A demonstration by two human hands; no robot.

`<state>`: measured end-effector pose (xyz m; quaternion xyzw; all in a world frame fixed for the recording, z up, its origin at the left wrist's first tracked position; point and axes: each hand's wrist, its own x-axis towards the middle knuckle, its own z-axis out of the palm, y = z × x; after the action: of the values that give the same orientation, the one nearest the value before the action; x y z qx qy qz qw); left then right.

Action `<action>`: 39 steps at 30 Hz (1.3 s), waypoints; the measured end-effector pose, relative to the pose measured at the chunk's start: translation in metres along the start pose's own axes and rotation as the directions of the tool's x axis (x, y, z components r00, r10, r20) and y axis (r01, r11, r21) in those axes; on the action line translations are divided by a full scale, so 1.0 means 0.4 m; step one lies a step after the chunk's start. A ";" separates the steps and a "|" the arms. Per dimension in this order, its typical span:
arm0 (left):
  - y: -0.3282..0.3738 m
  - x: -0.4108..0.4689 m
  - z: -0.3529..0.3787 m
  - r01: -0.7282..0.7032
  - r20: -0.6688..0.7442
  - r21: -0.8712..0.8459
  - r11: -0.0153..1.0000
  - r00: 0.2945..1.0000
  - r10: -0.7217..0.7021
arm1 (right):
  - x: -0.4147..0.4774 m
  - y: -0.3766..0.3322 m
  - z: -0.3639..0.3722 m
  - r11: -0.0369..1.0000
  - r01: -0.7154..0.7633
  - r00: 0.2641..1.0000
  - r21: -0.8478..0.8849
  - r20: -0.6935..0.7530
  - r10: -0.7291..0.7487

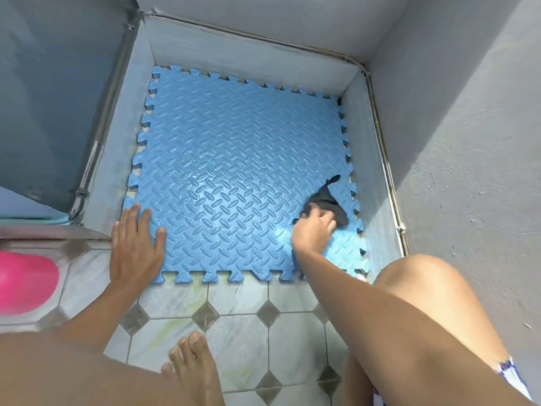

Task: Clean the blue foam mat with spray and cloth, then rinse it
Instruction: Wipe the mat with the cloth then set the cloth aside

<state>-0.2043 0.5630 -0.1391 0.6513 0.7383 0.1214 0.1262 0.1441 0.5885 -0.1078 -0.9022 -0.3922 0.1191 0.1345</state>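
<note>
Clutching cloth (328, 201) near mat (234, 153) edge, right grip (314, 231), left grip (134, 244) spread flat on corner.

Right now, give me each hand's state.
Left hand: open, pressed flat on the blue foam mat.
Right hand: closed, gripping the dark cloth.

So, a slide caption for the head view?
Left hand presses blue foam mat; right hand grips dark cloth on it.
</note>
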 end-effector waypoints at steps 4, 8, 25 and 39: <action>-0.003 0.025 0.003 -0.040 -0.002 0.016 0.999 0.999 0.040 | -0.179 -0.137 0.095 0.756 0.637 0.732 0.150 0.191 -0.654; 0.007 -0.010 0.014 -0.034 0.016 0.006 0.999 0.999 0.034 | -0.177 -0.201 0.122 0.422 0.877 0.358 0.229 0.273 -0.893; 0.007 -0.010 0.021 -0.029 -0.024 -0.027 0.999 0.999 0.028 | 0.143 -0.197 0.077 0.930 0.365 0.926 0.034 0.095 -0.367; 0.093 0.187 -0.038 -0.197 -0.070 -0.134 0.971 0.979 0.189 | 0.003 -0.132 0.063 0.553 0.831 0.528 0.067 0.219 -0.820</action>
<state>-0.1839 0.6418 -0.1140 0.7059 0.6643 0.2032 0.1383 0.1011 0.6276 -0.1139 -0.5927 -0.7868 0.1334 0.1088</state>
